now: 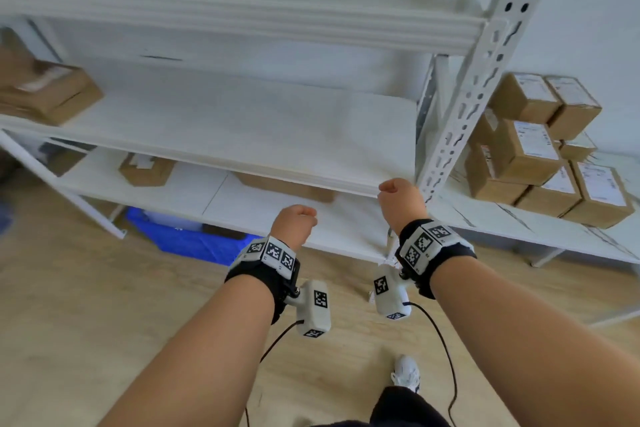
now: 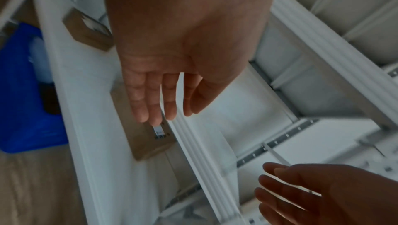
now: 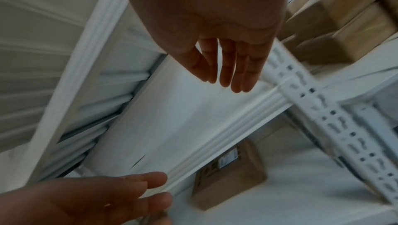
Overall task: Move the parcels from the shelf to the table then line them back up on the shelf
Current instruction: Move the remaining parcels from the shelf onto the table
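Observation:
Both hands hang empty in front of the white shelf unit [image 1: 242, 121], fingers straight and relaxed. My left hand [image 1: 294, 222] hovers over the lower shelf; its fingers [image 2: 150, 109] point down above a flat brown parcel [image 2: 148, 142]. My right hand [image 1: 398, 198] is at the front edge of the middle shelf, beside the perforated upright [image 1: 478, 80], and its fingers [image 3: 234, 75] touch nothing. One brown parcel [image 1: 48, 94] sits at the far left of the middle shelf. On the lower shelf lie a small parcel [image 1: 145, 170] and the flat parcel [image 1: 287, 187].
Several labelled brown parcels [image 1: 540, 149] are stacked on a low white surface [image 1: 519, 229] right of the upright. A blue bin [image 1: 194, 239] sits on the wooden floor under the shelves. The middle shelf is bare from its centre to the right end.

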A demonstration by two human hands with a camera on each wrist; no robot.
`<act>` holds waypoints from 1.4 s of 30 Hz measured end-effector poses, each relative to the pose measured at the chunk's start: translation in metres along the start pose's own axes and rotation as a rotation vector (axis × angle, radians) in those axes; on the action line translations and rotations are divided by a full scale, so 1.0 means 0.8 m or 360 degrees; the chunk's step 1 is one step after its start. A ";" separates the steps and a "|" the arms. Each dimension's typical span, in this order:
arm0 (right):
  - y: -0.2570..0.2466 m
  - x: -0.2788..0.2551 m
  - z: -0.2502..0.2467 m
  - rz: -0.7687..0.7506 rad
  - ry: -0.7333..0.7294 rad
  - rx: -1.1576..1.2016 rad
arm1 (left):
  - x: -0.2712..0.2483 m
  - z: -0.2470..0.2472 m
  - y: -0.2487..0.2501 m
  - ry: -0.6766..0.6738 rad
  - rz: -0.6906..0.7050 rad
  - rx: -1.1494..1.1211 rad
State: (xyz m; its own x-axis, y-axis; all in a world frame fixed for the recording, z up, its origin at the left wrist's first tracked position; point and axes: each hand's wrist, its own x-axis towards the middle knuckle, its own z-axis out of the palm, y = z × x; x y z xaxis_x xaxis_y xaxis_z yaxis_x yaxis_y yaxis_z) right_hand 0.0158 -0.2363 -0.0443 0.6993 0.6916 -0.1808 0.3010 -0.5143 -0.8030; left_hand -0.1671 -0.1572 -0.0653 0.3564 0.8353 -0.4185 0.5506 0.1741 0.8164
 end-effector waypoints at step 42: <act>-0.582 0.061 0.718 -0.0678 -0.0884 -0.0120 | 0.249 -0.793 -0.202 0.1030 -0.0301 -0.0534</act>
State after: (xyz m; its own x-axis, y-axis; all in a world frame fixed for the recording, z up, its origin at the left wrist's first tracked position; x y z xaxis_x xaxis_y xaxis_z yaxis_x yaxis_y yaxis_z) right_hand -0.4629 0.3281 -0.0058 0.0822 0.9869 -0.1387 0.5333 -0.1611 -0.8305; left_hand -0.6641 0.3121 -0.0278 -0.2932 0.8969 -0.3311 0.2618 0.4084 0.8744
